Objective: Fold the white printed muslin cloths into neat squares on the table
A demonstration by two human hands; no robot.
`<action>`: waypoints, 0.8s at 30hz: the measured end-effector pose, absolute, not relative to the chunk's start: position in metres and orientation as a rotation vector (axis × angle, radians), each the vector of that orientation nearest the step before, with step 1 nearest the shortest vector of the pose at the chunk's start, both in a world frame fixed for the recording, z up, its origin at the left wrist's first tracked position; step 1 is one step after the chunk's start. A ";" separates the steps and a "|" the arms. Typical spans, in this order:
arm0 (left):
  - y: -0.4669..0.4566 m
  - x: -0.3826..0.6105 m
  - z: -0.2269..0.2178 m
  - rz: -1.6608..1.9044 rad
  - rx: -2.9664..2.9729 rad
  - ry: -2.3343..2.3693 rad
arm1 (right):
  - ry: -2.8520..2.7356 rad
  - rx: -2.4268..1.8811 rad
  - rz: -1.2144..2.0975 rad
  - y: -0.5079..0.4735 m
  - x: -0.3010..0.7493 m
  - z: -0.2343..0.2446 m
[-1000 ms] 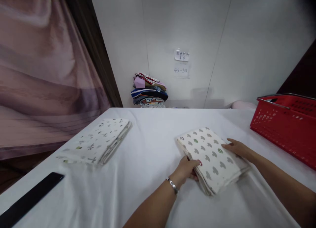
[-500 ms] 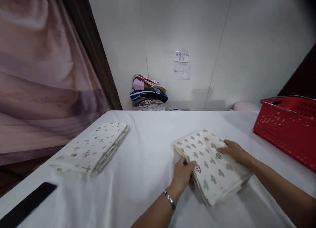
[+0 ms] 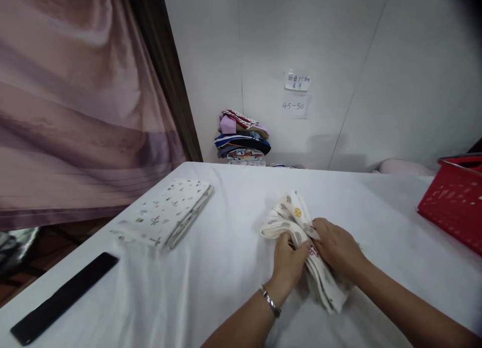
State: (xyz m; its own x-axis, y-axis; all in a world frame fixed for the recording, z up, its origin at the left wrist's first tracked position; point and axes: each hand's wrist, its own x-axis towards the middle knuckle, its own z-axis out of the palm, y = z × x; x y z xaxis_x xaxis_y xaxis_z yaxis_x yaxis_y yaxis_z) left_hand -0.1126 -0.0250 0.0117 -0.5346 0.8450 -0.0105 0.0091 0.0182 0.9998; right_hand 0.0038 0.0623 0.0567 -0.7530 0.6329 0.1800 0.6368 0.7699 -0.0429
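Patterned cloth (image 3: 320, 276) bunched and gripped

Its layered edge is clamped by the left hand (image 3: 289, 261), its upper folds by the right hand (image 3: 336, 245); the two are set close together, with the cloth held between them. Well to their left, a folded cloth (image 3: 175, 212) is laid, with a black strip (image 3: 67, 298) near it. To their right, a red basket (image 3: 455, 202) is placed; ahead, fabrics (image 3: 243, 141) are stacked.

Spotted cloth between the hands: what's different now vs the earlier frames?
The right hand moved left, close to the left hand, drawing the spotted cloth from a flat folded shape into a bunched fold. Neither hand has let go; the left keeps its grip on the left edge. The view turned slightly left. Unchanged: the other folded cloth, black flat object and red basket.
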 end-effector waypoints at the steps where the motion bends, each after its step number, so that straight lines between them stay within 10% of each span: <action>1: -0.024 -0.113 0.012 1.595 0.871 1.604 | -2.770 -1.020 0.017 0.059 0.003 0.057; 24: -0.029 -0.095 0.030 1.307 0.663 1.157 | -2.820 -1.164 0.465 0.045 0.038 0.075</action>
State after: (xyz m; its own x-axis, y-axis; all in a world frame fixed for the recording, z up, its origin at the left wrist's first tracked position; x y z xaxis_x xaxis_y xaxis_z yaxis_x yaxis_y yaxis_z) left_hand -0.0945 -0.0293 0.0303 -0.1293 0.9538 -0.2712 -0.3855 0.2036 0.9000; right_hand 0.0379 0.0453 0.0753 -0.7140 0.6973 -0.0627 0.6806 0.6703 -0.2959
